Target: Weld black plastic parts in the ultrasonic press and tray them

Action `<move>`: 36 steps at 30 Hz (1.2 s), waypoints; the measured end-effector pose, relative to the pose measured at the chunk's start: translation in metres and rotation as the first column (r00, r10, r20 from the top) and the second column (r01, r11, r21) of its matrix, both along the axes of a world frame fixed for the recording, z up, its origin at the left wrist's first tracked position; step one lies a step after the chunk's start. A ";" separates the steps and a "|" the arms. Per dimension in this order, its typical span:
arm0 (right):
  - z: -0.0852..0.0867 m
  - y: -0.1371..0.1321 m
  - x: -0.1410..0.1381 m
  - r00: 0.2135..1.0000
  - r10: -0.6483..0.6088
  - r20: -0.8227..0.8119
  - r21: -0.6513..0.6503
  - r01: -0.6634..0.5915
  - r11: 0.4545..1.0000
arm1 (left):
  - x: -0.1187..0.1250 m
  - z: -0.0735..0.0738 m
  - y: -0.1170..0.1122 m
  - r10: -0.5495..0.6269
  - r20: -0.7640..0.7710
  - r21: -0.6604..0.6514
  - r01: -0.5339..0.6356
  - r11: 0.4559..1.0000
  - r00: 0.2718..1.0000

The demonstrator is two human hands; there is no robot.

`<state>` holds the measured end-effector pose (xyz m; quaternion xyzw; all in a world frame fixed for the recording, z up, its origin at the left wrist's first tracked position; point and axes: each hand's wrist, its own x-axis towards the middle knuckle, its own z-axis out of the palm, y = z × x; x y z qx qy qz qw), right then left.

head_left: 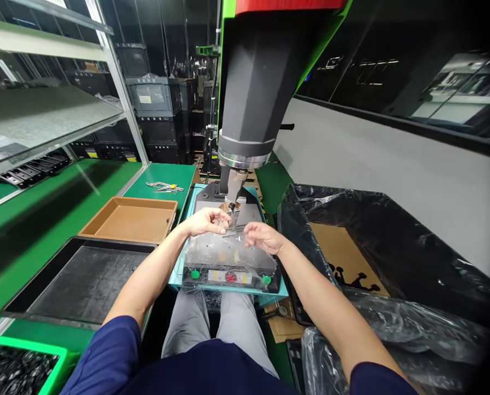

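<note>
My left hand (207, 221) is over the metal plate of a press machine (212, 249), its thumb and fingers pinched together just in front of the tool tip (232, 207). To its right, my right hand (265, 237) has curled fingers, also in a pinch. A thin, see-through strip (238, 227) shows between the two hands, too faint to name. What each hand grips is hidden or too small to make out. Clear plastic film appears to lie over the front of the machine base, which carries green buttons (195, 274) and a red button (230, 277).
The grey machine head (253, 93) hangs above my hands. On the green bench at left are a brown tray (128, 219), a black tray (92, 274), pliers (164, 187) and a green bin (59, 362) of black parts. A black-lined box (347, 192) stands at right.
</note>
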<state>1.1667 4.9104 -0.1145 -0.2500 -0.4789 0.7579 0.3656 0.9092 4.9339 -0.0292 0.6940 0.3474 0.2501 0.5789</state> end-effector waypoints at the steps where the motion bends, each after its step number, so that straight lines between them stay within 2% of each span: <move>1: 0.003 0.003 0.003 0.997 -0.073 0.012 -0.013 0.074 0.997 | -0.002 -0.001 0.003 0.042 -0.024 0.005 -0.042 0.999 0.999; 4: 0.014 0.019 0.010 0.968 -0.229 0.102 -0.062 0.236 0.970 | -0.005 -0.008 0.016 0.157 -0.121 -0.014 -0.159 0.987 0.980; 6: 0.020 0.033 0.011 0.939 -0.306 0.155 -0.080 0.321 0.944 | -0.005 -0.014 0.028 0.179 -0.169 -0.027 -0.186 0.982 0.969; 11: 0.019 0.074 0.002 0.866 -0.438 0.243 -0.069 0.466 0.882 | -0.001 -0.026 0.067 0.264 -0.190 -0.035 -0.276 0.961 0.945; 15: 0.016 0.112 -0.007 0.777 -0.536 0.329 0.012 0.565 0.825 | 0.001 -0.027 0.101 0.330 -0.226 0.029 -0.333 0.943 0.916; 18: 0.018 0.141 -0.007 0.697 -0.617 0.366 0.124 0.620 0.775 | 0.002 -0.022 0.121 0.345 -0.251 0.134 -0.320 0.938 0.904; 20: 0.022 0.160 -0.005 0.643 -0.666 0.378 0.211 0.641 0.738 | 0.002 -0.017 0.131 0.303 -0.293 0.165 -0.264 0.950 0.907; 23: 0.025 0.185 -0.001 0.579 -0.710 0.399 0.323 0.636 0.701 | -0.001 -0.014 0.146 0.185 -0.351 0.084 -0.166 0.983 0.918; 25: 0.023 0.198 0.001 0.549 -0.721 0.422 0.376 0.618 0.690 | -0.004 -0.015 0.156 0.151 -0.345 0.044 -0.145 0.989 0.927; 32: 0.006 0.225 0.011 0.444 -0.738 0.508 0.444 0.599 0.666 | -0.017 -0.027 0.181 0.192 -0.324 0.019 -0.197 0.980 0.926; 36: -0.005 0.238 0.011 0.395 -0.739 0.545 0.461 0.595 0.658 | -0.018 -0.037 0.190 0.311 -0.346 0.155 -0.273 0.949 0.885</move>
